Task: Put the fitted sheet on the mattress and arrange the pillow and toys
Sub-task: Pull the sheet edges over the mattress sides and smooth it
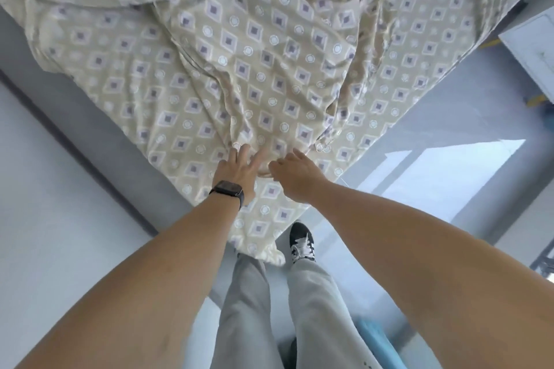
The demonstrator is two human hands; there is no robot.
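Fitted sheet (257, 63): beige, diamond-and-circle print, rumpled over grey mattress (99, 132). Left hand (236, 169) spread flat on sheet corner; right hand (295, 174) pinching fold beside it.

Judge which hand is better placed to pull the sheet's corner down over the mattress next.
Probably the right hand: its fingers curl round a fold of the sheet at the near corner. The left hand lies with straight fingers on the fabric, gripping nothing.
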